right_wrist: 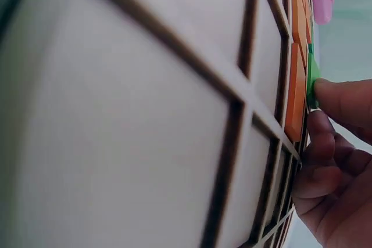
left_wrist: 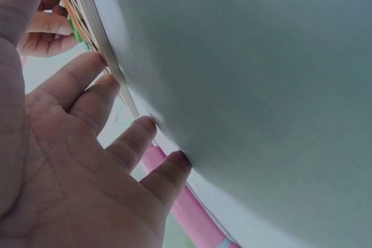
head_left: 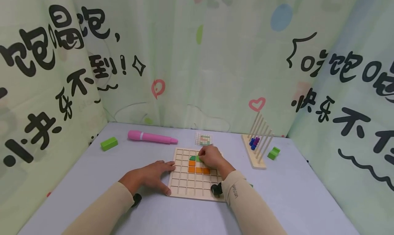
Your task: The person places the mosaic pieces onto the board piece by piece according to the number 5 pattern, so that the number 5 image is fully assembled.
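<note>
A wooden grid board (head_left: 181,184) lies on the table. My left hand (head_left: 154,175) has its fingers spread against the board's left edge, thumb near the lower corner. In the left wrist view the fingertips (left_wrist: 110,82) touch that edge. My right hand (head_left: 212,156) reaches over the board's upper part and pinches a light green tile (right_wrist: 314,82), partly hidden by the fingers. Left of it sits a dark green tile (head_left: 192,158). Below these, orange tiles (head_left: 199,170) form an L shape in the grid cells.
Behind the board lies a small pattern card (head_left: 204,139). A pink tube-shaped object (head_left: 152,137) and a green block (head_left: 109,144) are at the back left. To the right stand a wooden peg rack (head_left: 257,156) with blue and purple beads and another green block (head_left: 273,153).
</note>
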Tool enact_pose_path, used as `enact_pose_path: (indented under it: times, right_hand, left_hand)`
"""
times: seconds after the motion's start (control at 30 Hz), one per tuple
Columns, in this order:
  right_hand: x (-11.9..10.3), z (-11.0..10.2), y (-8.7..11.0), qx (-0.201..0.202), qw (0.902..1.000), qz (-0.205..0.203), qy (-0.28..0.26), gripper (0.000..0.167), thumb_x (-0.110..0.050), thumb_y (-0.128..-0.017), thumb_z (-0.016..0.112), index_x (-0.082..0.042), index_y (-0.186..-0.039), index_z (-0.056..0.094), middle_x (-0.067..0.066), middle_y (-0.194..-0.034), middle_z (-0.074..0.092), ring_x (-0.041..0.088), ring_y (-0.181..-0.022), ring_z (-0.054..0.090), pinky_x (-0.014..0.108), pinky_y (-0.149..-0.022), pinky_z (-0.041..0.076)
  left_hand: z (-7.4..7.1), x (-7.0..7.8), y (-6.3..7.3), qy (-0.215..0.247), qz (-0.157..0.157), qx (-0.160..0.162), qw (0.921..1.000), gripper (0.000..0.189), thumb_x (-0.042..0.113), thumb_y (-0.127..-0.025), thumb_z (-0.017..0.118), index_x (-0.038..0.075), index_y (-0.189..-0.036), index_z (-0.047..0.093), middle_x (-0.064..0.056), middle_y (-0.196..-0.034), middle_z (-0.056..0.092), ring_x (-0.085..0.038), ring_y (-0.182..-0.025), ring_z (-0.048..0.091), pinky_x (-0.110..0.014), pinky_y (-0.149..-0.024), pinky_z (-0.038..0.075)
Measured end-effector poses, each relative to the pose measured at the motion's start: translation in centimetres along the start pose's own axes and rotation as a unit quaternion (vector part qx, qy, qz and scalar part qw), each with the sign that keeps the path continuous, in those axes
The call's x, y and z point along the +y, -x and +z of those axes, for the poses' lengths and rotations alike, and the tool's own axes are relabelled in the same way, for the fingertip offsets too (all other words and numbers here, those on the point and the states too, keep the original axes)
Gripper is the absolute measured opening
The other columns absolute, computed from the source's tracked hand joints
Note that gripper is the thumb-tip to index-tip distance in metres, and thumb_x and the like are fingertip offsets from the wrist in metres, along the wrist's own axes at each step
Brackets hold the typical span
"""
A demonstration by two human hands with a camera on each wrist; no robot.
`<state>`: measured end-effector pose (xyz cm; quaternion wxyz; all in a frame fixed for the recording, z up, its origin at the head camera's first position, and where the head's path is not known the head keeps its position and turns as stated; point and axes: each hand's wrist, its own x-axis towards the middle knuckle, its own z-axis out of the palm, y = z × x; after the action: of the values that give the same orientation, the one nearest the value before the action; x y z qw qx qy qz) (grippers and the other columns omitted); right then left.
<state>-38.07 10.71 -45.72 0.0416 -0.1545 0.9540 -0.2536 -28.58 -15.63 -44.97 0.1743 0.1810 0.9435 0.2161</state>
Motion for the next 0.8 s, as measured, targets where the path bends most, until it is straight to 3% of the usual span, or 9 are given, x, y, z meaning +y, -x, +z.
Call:
enact_pose_path:
  times: [0.3, 0.53, 0.8]
  right_hand:
    - [1.0, -1.5, 1.9, 0.013, 0.9999, -0.005, 0.000, 0.019, -0.016, -0.102, 0.064, -0.005, -0.114, 0.074, 0.008, -0.106, 0.071, 0.022, -0.092, 0.063, 0.042, -0.086, 0.056]
    - [3.7, -3.8, 4.2, 0.021, 0.9984, 0.040, -0.035, 0.021, -0.018, -0.104, 0.062, -0.005, -0.116, 0.073, 0.007, -0.106, 0.071, 0.021, -0.092, 0.061, 0.041, -0.085, 0.055]
    - [6.6, -5.8, 7.1, 0.015, 0.9977, 0.066, -0.002, 0.019, -0.013, -0.100, 0.065, -0.002, -0.114, 0.073, 0.009, -0.104, 0.071, 0.022, -0.091, 0.061, 0.042, -0.085, 0.055]
  left_hand:
    - [0.4, 0.1, -0.2, 0.000, 0.006, -0.002, 1.0000, 0.098, 0.044, -0.074, 0.094, 0.020, -0.157, 0.048, 0.007, -0.169, 0.034, -0.034, -0.158, 0.024, -0.055, -0.125, 0.027]
    - [0.3, -0.1, -0.2, -0.003, 0.003, -0.002, 1.0000, 0.098, 0.044, -0.074, 0.094, 0.019, -0.157, 0.048, 0.006, -0.169, 0.034, -0.035, -0.158, 0.024, -0.055, -0.125, 0.028]
    - [0.2, -0.1, -0.1, 0.002, 0.008, -0.004, 1.0000, 0.098, 0.044, -0.074, 0.094, 0.018, -0.157, 0.048, 0.004, -0.169, 0.034, -0.036, -0.157, 0.025, -0.056, -0.124, 0.028]
